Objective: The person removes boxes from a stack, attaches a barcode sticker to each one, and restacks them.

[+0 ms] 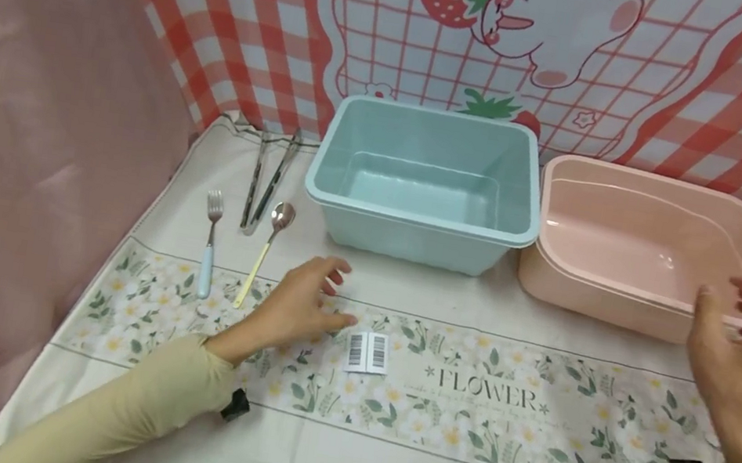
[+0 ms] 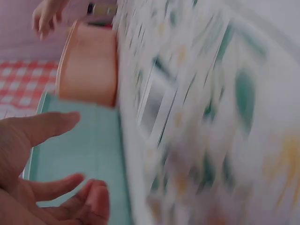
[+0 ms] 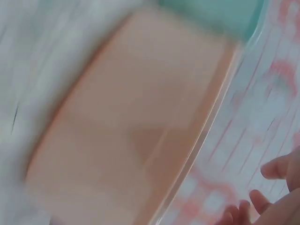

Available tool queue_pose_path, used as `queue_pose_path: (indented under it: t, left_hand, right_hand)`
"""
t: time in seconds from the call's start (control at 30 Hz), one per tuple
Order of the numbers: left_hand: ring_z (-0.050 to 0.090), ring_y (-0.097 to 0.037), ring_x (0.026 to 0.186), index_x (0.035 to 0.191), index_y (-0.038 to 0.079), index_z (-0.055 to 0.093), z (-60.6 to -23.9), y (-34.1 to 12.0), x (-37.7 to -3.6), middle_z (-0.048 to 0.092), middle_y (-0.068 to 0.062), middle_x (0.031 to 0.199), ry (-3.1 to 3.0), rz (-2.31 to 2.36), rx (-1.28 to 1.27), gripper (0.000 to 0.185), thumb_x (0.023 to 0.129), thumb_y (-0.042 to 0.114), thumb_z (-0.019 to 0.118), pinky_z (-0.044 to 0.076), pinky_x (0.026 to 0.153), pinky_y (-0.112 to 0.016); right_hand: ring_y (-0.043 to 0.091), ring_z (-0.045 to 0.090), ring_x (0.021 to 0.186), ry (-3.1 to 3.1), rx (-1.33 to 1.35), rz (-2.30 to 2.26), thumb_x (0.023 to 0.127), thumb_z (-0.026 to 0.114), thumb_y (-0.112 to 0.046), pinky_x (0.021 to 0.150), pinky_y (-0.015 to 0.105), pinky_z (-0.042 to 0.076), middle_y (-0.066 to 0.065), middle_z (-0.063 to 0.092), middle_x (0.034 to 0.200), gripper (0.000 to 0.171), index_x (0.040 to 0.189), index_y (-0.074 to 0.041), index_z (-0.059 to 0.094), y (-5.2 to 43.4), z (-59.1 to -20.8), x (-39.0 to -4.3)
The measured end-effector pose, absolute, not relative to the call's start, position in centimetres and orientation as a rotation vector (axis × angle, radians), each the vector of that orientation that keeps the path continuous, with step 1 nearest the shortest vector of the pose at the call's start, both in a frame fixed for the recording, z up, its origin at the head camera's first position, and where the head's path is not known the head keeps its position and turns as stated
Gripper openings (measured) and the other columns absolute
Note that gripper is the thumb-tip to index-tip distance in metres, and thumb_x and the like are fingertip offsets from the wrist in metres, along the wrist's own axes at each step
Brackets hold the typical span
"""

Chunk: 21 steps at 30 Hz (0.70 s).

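Observation:
My left hand [image 1: 304,301] hovers low over the flowered tablecloth [image 1: 470,435], fingers relaxed and holding nothing, just right of a spoon [image 1: 266,248] with a yellow handle. A fork [image 1: 207,252] with a blue handle lies further left, and metal tongs [image 1: 269,178] lie behind them. My right hand [image 1: 741,359] is raised in front of the pink tub [image 1: 646,250], fingers spread and empty. A light blue tub [image 1: 423,183] stands in the middle at the back. In the left wrist view my left hand [image 2: 47,173] is open beside the blue tub [image 2: 84,154].
Two small barcode labels [image 1: 368,352] lie on the cloth right of my left hand. A checked strawberry backdrop [image 1: 442,28] rises behind the tubs and a pink curtain [image 1: 41,98] closes the left side. Both wrist views are motion-blurred.

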<state>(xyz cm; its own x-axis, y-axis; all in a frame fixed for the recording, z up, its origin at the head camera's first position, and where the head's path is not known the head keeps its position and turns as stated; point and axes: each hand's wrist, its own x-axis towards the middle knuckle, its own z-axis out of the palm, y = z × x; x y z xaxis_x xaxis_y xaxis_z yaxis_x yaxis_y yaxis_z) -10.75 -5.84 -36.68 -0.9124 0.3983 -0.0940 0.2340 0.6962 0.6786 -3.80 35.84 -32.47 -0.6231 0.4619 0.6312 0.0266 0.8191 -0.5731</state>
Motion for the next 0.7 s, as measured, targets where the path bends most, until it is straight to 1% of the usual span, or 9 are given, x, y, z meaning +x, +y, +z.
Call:
queue_pose_path:
  t: [0.07, 0.13, 0.2, 0.27, 0.37, 0.47, 0.57, 0.63, 0.7]
  left_hand:
    - [0.061, -0.025, 0.101, 0.128, 0.004, 0.056, -37.3, -5.1, -10.0, 0.061, -0.012, 0.115, 2.638, 0.97, 0.593, 0.062, 0.076, 0.022, 0.083, 0.052, 0.083, -0.038]
    - [0.06, -0.024, 0.102, 0.126, 0.004, 0.059, -38.0, -4.4, -9.4, 0.061, -0.01, 0.114, 2.609, 0.906, 0.65, 0.059, 0.076, 0.022, 0.083, 0.05, 0.086, -0.039]
    - [0.057, -0.024, 0.106, 0.127, 0.004, 0.059, -38.7, -4.0, -9.0, 0.06, -0.009, 0.116, 2.598, 0.837, 0.68, 0.059, 0.077, 0.024, 0.083, 0.048, 0.091, -0.04]
    - [0.055, -0.024, 0.107, 0.127, 0.003, 0.059, -39.4, -3.6, -8.8, 0.06, -0.009, 0.116, 2.612, 0.768, 0.71, 0.059, 0.077, 0.024, 0.082, 0.047, 0.094, -0.04]
    - [0.055, -0.023, 0.104, 0.123, 0.004, 0.063, -40.0, -3.3, -8.7, 0.062, -0.007, 0.111, 2.637, 0.706, 0.747, 0.054, 0.076, 0.022, 0.083, 0.047, 0.093, -0.039]
    - [0.055, -0.019, 0.094, 0.115, 0.006, 0.067, -40.4, -3.2, -8.8, 0.063, -0.004, 0.101, 2.643, 0.729, 0.756, 0.047, 0.074, 0.019, 0.084, 0.048, 0.083, -0.035]
    - [0.054, -0.014, 0.081, 0.105, 0.008, 0.069, -40.7, -3.2, -9.0, 0.062, -0.001, 0.088, 2.621, 0.826, 0.729, 0.037, 0.073, 0.015, 0.085, 0.046, 0.073, -0.029]
    - [0.052, -0.012, 0.073, 0.097, 0.009, 0.068, -40.9, -3.3, -9.0, 0.06, 0.001, 0.082, 2.615, 0.906, 0.71, 0.028, 0.073, 0.012, 0.084, 0.044, 0.067, -0.026]
    - [0.052, -0.01, 0.068, 0.089, 0.009, 0.066, -41.1, -3.4, -8.9, 0.06, 0.002, 0.077, 2.619, 0.999, 0.691, 0.023, 0.074, 0.009, 0.083, 0.044, 0.064, -0.023]
  right_hand:
    - [-0.027, 0.039, 0.085, -2.206, -0.213, 0.706, 0.084, 0.068, -0.006, 0.073, -0.001, 0.03, -0.031, 0.047, 0.094, 0.027, 0.108, 0.005, 0.065, 33.4, -32.7, -3.4]
    - [-0.028, 0.044, 0.082, -2.269, -0.045, 0.778, 0.08, 0.072, 0.0, 0.069, -0.004, 0.035, -0.016, 0.062, 0.092, 0.028, 0.105, 0.009, 0.064, 30.9, -33.3, -3.2]
    - [-0.025, 0.049, 0.079, -2.369, 0.032, 0.901, 0.078, 0.074, 0.003, 0.064, -0.001, 0.042, 0.004, 0.068, 0.094, 0.031, 0.108, 0.007, 0.064, 28.2, -33.9, -2.8]
    - [-0.017, 0.056, 0.08, -2.465, 0.084, 1.01, 0.079, 0.075, 0.001, 0.062, 0.004, 0.048, 0.016, 0.069, 0.101, 0.033, 0.11, 0.004, 0.064, 25.8, -34.9, -2.5]
    - [0.001, 0.066, 0.083, -2.617, 0.133, 1.139, 0.083, 0.075, -0.005, 0.061, 0.013, 0.053, 0.015, 0.068, 0.109, 0.035, 0.115, -0.001, 0.063, 22.6, -36.5, -2.1]
    - [0.017, 0.071, 0.085, -2.749, 0.137, 1.286, 0.086, 0.073, -0.012, 0.061, 0.019, 0.055, 0.014, 0.068, 0.112, 0.036, 0.119, -0.005, 0.061, 20.2, -37.8, -1.9]
    - [0.017, 0.071, 0.088, -2.842, 0.102, 1.413, 0.087, 0.072, -0.016, 0.064, 0.02, 0.055, 0.012, 0.068, 0.114, 0.037, 0.121, -0.009, 0.061, 18.6, -38.9, -1.9]
    - [0.015, 0.071, 0.086, -2.867, 0.077, 1.464, 0.087, 0.073, -0.016, 0.063, 0.02, 0.054, 0.011, 0.069, 0.112, 0.033, 0.118, -0.01, 0.062, 17.9, -39.4, -1.9]
    - [0.012, 0.071, 0.081, -2.881, 0.071, 1.473, 0.086, 0.074, -0.015, 0.064, 0.021, 0.053, 0.007, 0.073, 0.105, 0.028, 0.111, -0.012, 0.064, 17.2, -39.9, -1.8]
